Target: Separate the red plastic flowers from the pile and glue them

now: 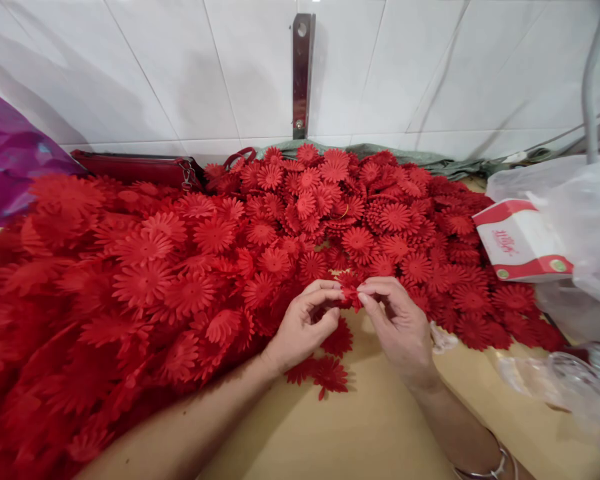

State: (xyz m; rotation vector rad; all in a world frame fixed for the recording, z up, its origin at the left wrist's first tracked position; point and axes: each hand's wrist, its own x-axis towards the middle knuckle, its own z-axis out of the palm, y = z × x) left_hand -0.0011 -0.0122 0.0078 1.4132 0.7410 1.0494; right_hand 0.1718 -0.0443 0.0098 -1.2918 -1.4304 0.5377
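Between both hands, at the front of a big heap, is a red artificial flower (pixel 351 293) with narrow petals. My left hand (pixel 307 322) pinches its left side with curled fingers. On the other side, thumb and forefinger of my right hand (pixel 397 323) close on its petals. Much of the flower is covered by the fingertips. Loose red petal pieces (pixel 330 375) lie on the tan tabletop (pixel 350 433) just below my left hand. Behind and to the left spreads the heap of red flower pieces (pixel 190 293), some of them stacked.
A white-and-red box (pixel 523 240) and clear plastic bags (pixel 590 200) stand at the right. Clear plastic containers (pixel 575 370) sit below them. A red purse (pixel 135 168) and purple fabric (pixel 15 153) are at back left. A metal bracket (pixel 303 77) is fixed to the tiled wall.
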